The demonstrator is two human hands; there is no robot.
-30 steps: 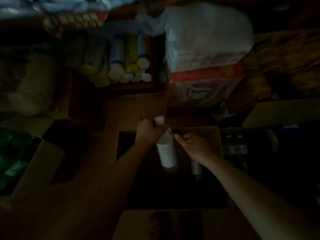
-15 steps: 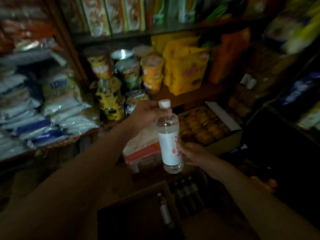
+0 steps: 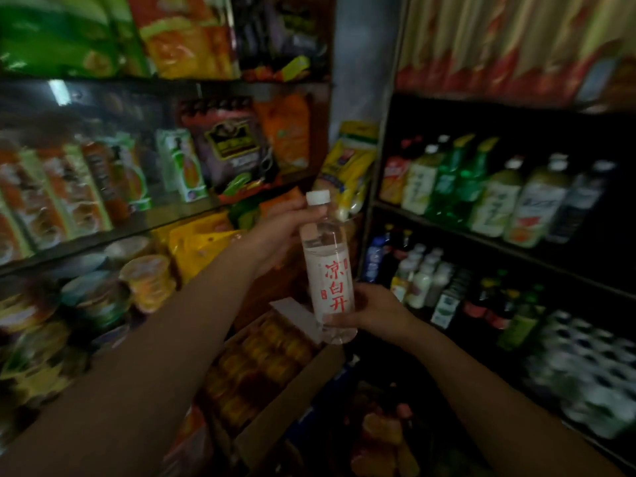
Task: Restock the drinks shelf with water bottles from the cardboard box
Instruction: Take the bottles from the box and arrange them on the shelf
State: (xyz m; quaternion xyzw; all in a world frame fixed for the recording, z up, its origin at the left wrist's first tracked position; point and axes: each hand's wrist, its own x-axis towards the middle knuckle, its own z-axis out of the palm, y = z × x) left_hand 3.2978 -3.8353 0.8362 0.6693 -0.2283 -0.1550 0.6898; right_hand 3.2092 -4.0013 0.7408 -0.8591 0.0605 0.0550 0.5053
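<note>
A clear water bottle (image 3: 328, 270) with a white cap and a white label with red characters stands upright in mid-air at the centre of the view. My left hand (image 3: 275, 232) grips it at the neck, just under the cap. My right hand (image 3: 375, 313) holds its lower part from behind, fingers curled round the base. The drinks shelf (image 3: 481, 235) stands to the right of the bottle, with rows of green, white and dark bottles on its boards. The cardboard box of water bottles is out of view.
Snack shelves (image 3: 103, 232) fill the left side, with cup noodles (image 3: 148, 280) and yellow bags below. An open carton of orange packets (image 3: 272, 366) sits under my hands. A pack of white-capped bottles (image 3: 592, 370) lies low on the right.
The view has swung up and to the right, from the dark box to the shelves. Both hands have carried the bottle up, and the drinks shelf has come into sight.
</note>
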